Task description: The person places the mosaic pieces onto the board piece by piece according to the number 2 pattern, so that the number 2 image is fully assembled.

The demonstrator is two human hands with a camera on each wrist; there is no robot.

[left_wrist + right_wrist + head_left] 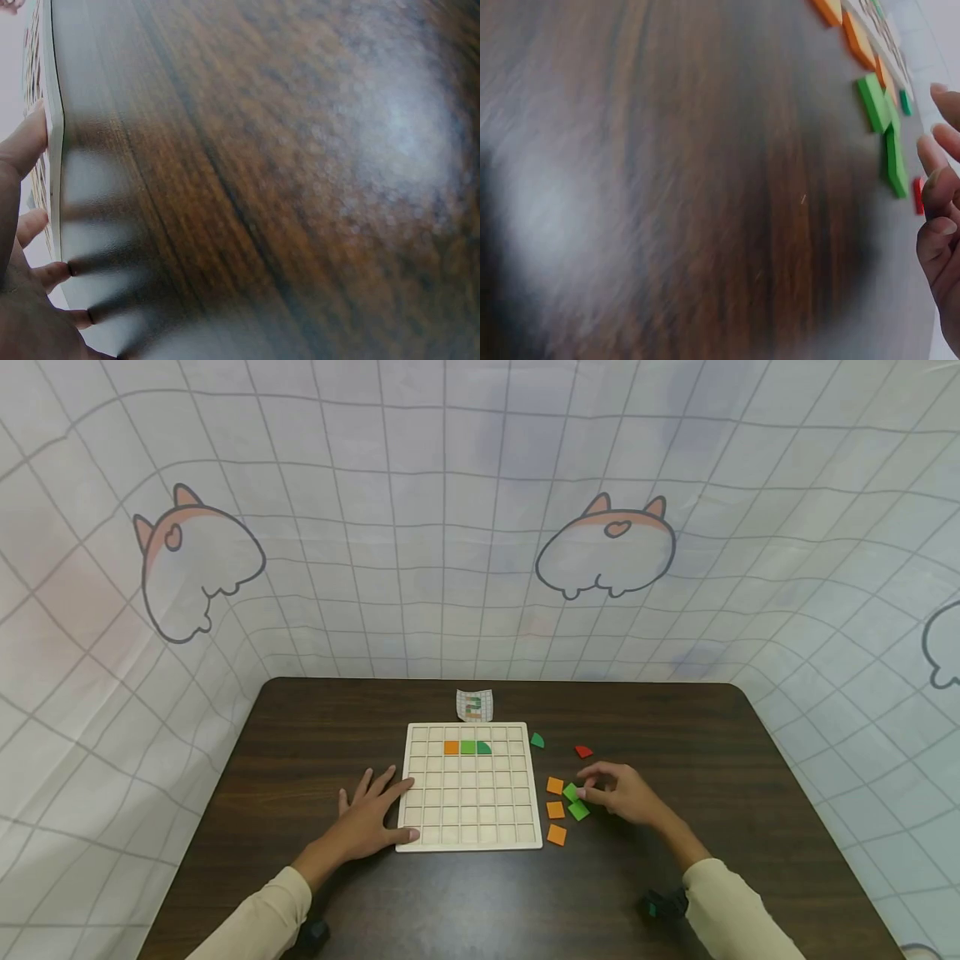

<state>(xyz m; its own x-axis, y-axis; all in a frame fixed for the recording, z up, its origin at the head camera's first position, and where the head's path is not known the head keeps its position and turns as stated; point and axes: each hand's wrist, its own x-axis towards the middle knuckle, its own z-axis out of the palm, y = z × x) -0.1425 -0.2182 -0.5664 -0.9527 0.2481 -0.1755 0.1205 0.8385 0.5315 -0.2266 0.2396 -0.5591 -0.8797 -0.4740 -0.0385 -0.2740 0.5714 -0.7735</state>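
Observation:
My left hand point(364, 820) lies at the left edge of a pale grid board point(468, 850), its fingers spread, the thumb and index fingertip on the rim. The left wrist view shows the thumb point(34, 139) at the board's edge. On the board, an orange square tile point(451, 747), a green square tile point(468, 747) and a dark green quarter-round tile point(484, 748) sit in one row. My right hand point(626, 793) hovers beside two loose green square tiles point(578, 810), fingers bent loosely; in the right wrist view the fingertips point(932, 232) hold nothing.
Three orange square tiles point(555, 810) lie in a column right of the board. Another dark green quarter-round tile point(537, 740) and a red tile point(583, 752) lie farther back. A small patterned card point(474, 705) stands behind the board on the dark wooden table point(315, 727).

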